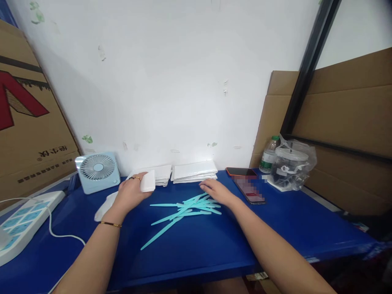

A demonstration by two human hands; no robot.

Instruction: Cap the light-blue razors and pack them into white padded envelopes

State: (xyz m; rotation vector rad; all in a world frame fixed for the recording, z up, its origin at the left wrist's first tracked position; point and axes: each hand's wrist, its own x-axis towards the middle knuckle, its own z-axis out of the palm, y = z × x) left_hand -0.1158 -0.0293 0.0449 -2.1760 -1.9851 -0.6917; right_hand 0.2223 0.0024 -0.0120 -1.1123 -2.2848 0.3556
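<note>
Now left hand (130,192) grip pinching white packet (147,181), right hand (216,191) spread, touching teal sticks (186,208).

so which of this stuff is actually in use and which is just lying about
In use:
- left hand holding a white packet
- right hand on the teal sticks
- white packet stacks

Lying about:
- desk fan
- power strip
- phone
- bottle
- bagged jar

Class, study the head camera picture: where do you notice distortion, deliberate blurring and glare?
Head view: the wide lens bows the black vertical post and stretches both forearms at the edges; the dark smartphone's screen is pixelated; soft glare streaks the glossy blue table; lighting is even, with faint shadows under the turquoise plastic sticks.
</note>
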